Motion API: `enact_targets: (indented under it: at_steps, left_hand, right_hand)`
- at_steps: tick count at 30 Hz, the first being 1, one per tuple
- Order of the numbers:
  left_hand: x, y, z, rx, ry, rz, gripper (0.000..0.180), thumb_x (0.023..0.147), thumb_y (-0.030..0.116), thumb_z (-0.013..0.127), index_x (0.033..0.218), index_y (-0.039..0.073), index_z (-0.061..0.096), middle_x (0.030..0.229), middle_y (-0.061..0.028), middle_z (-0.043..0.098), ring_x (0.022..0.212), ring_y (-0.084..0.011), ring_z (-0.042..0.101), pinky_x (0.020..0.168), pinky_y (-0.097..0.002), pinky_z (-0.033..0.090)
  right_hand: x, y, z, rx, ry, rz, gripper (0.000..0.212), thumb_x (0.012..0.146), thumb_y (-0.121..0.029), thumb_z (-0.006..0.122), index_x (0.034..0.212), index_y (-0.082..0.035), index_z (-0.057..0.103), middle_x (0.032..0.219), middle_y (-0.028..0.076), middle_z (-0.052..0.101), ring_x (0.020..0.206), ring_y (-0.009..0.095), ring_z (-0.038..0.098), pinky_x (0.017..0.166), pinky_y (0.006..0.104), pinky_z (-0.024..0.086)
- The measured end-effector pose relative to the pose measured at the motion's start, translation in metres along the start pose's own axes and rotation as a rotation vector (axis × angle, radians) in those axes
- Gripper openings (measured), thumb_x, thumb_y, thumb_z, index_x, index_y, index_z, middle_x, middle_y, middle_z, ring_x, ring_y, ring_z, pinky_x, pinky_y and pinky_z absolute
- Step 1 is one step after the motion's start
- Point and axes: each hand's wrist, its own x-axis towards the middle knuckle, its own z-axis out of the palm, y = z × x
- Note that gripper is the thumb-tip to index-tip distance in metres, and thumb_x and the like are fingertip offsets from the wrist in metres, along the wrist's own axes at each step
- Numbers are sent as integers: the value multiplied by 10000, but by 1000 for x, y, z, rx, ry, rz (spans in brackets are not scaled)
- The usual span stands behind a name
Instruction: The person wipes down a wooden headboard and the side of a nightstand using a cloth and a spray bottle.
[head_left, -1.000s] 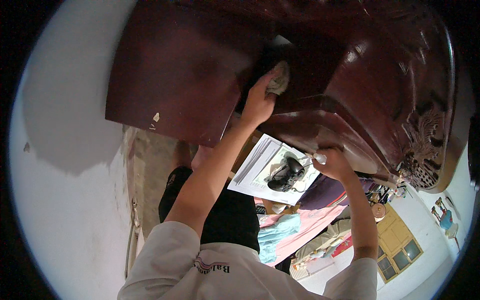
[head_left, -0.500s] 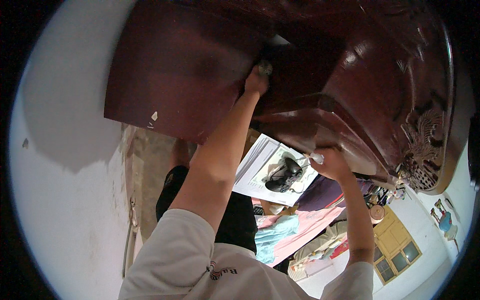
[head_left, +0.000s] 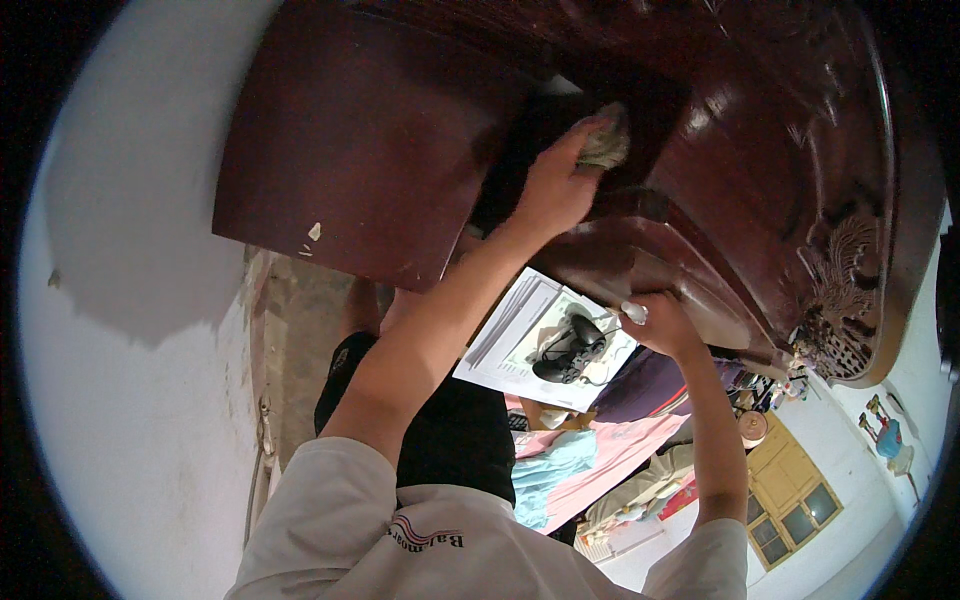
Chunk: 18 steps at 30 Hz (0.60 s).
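Note:
A large piece of dark red carved wooden furniture (head_left: 380,150) fills the upper view. My left hand (head_left: 555,190) reaches up into a dark recess in it and presses a crumpled grey-green cloth (head_left: 605,140) against the wood. My right hand (head_left: 665,325) is lower, closed against the furniture's curved lower rim (head_left: 640,250). A small white object (head_left: 633,312) sticks out between its fingers. Both arms wear short white sleeves.
A white wall (head_left: 130,300) runs down the left. Below the furniture lie white papers (head_left: 510,340) with a black object (head_left: 565,350) on them, plus pink and teal fabric (head_left: 580,465). A yellow cabinet with glass panes (head_left: 790,490) stands at lower right. Carved ornament (head_left: 850,310) decorates the furniture's right side.
My left hand has slid the cloth to the right inside the recess, after dipping deeper in. My right hand has stayed at the lower rim.

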Motion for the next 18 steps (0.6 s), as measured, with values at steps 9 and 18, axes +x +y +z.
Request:
enact_targets:
  at_steps: [9,18]
  left_hand:
    - [30,53,18,-64,-45,216,533,839,-29,592,1362,61,547,1368,-183,593,1235,-382,590,1043,-406,479]
    - [34,-28,4,-199,30,10,503,862,-49,587,1356,48,573,1287,-173,659,1209,-285,613,1048,-355,449]
  right_hand:
    - [1,5,4,-72,-36,75,404,830,-333,723,1119,-51,739,1032,221,723,973,413,686,925,467,542]
    - [2,0,4,-50,-28,77,367,838,-310,715,1100,-56,747,987,208,733,931,393,702,892,451,560]
